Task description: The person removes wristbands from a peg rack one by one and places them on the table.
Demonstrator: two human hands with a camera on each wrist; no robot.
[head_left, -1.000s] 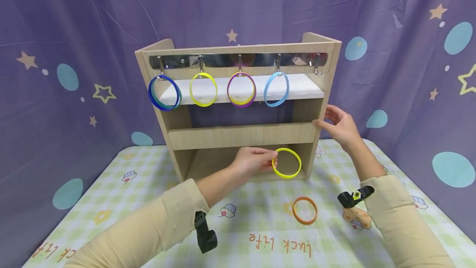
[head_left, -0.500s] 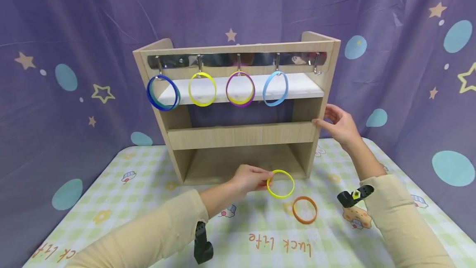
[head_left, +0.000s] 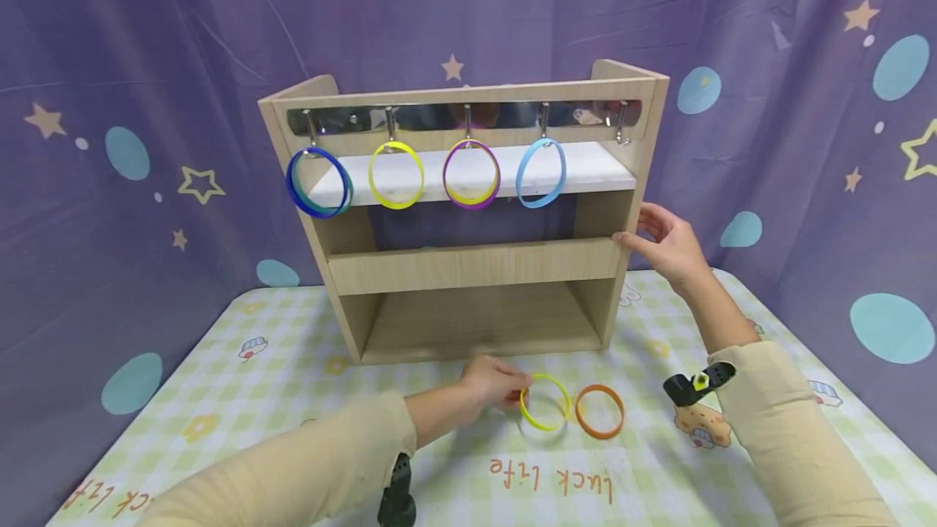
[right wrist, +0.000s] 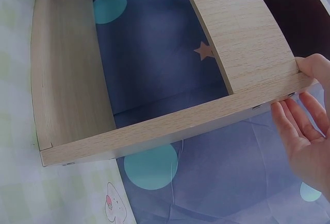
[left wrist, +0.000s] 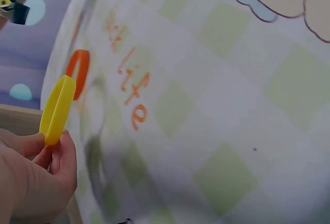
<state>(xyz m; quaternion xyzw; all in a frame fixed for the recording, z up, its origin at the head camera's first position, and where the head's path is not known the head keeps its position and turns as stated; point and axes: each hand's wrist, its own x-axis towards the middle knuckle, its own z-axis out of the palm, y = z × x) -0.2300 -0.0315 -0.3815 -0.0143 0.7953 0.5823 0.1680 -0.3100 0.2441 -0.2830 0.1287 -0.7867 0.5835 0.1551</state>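
My left hand [head_left: 492, 385] pinches a yellow silicone wristband [head_left: 545, 427] between thumb and fingers, low over the tablecloth in front of the wooden shelf. In the left wrist view the yellow wristband [left wrist: 58, 108] stands on edge in the fingertips. Beside it, an orange wristband [head_left: 600, 436] lies on the cloth. My right hand [head_left: 666, 246] holds the right side panel of the wooden shelf [head_left: 472, 268]. In the right wrist view its thumb lies at the front edge and its fingers [right wrist: 291, 123] touch the outer face.
A metal hook rail [head_left: 505, 116] runs across the shelf's top. Blue and teal wristbands [head_left: 296, 185], a yellow one [head_left: 398, 206], a purple and yellow pair [head_left: 472, 206] and a light blue one [head_left: 542, 202] hang there. The rightmost hook [head_left: 622, 124] holds no band. A checked cloth [head_left: 241, 405] covers the table.
My left hand has moved down and toward me with the yellow wristband, from before the shelf's lower opening to beside the orange wristband. The right hand stays on the side panel.
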